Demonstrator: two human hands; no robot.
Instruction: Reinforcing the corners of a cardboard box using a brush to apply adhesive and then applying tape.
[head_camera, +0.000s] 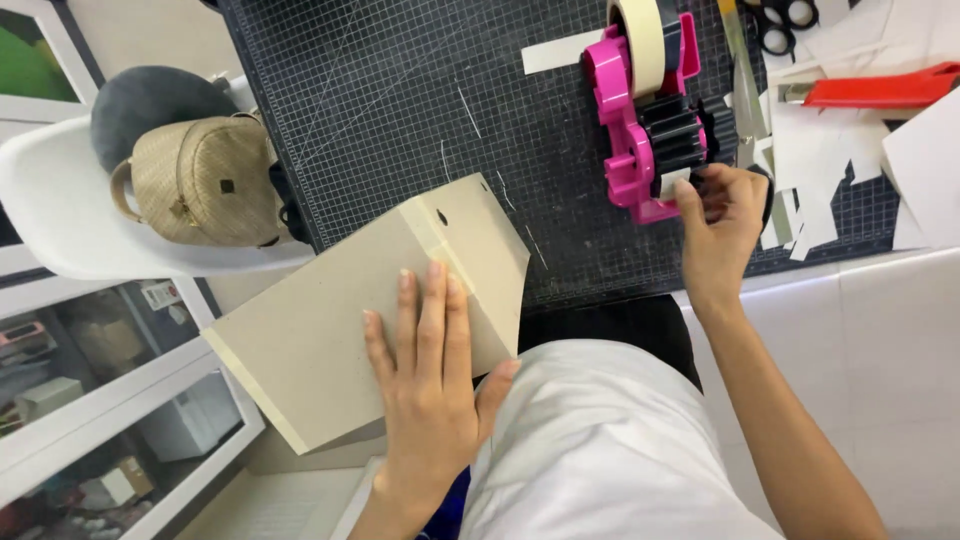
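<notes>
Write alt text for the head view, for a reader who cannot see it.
A person's left hand presses flat on a beige cardboard box at the edge of a black cutting mat, while the right hand touches a pink tape dispenser.

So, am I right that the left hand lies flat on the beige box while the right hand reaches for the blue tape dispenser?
Not quite: the head view shows the tape dispenser is pink. The left hand does lie flat on the beige box, and the right hand reaches it.
</notes>
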